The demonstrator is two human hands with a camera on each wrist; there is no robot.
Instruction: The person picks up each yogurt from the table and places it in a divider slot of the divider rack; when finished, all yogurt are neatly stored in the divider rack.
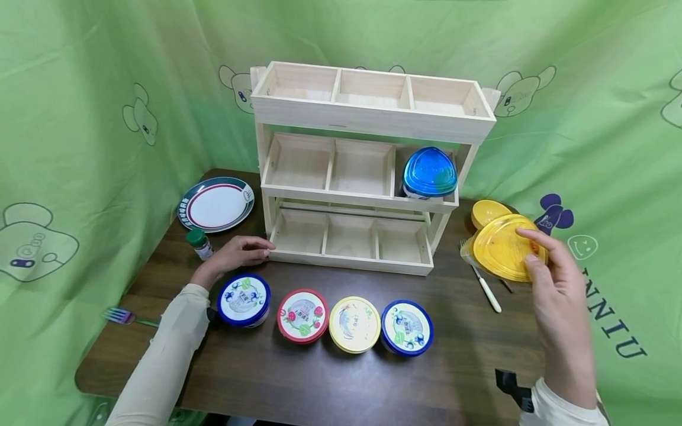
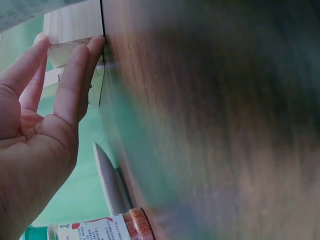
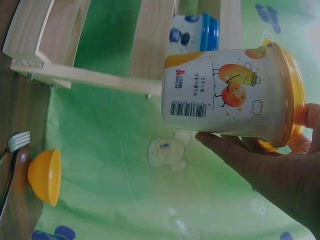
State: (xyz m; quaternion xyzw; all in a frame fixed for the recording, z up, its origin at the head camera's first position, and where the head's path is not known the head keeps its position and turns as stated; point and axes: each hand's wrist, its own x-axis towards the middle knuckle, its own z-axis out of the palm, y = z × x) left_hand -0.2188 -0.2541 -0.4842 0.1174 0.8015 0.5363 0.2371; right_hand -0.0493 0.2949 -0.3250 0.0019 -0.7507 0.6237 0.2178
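My right hand point(image 1: 556, 287) holds a yogurt tub with a yellow lid point(image 1: 503, 248) above the table's right side. In the right wrist view the tub point(image 3: 215, 95) lies sideways across the picture, fruit drawings on its white wall. My left hand point(image 1: 237, 255) touches the lower left corner of a three-tier wooden rack point(image 1: 351, 260), its fingers point(image 2: 70, 92) fairly straight. A blue-lidded tub point(image 1: 429, 173) sits in the middle tier's right compartment. In front of the rack stand two more blue-lidded tubs point(image 1: 244, 300) point(image 1: 407, 328), a red-lidded one point(image 1: 303, 316) and a pale yellow-lidded one point(image 1: 354, 325).
A green-rimmed plate point(image 1: 215, 204) and a green-capped spice jar point(image 1: 200, 244) are left of the rack. A colourful fork point(image 1: 125, 316) lies at the table's left edge. On the right are a yellow bowl point(image 1: 487, 212) and white-handled cutlery point(image 1: 487, 294). Green cloth point(image 1: 613, 148) hangs behind.
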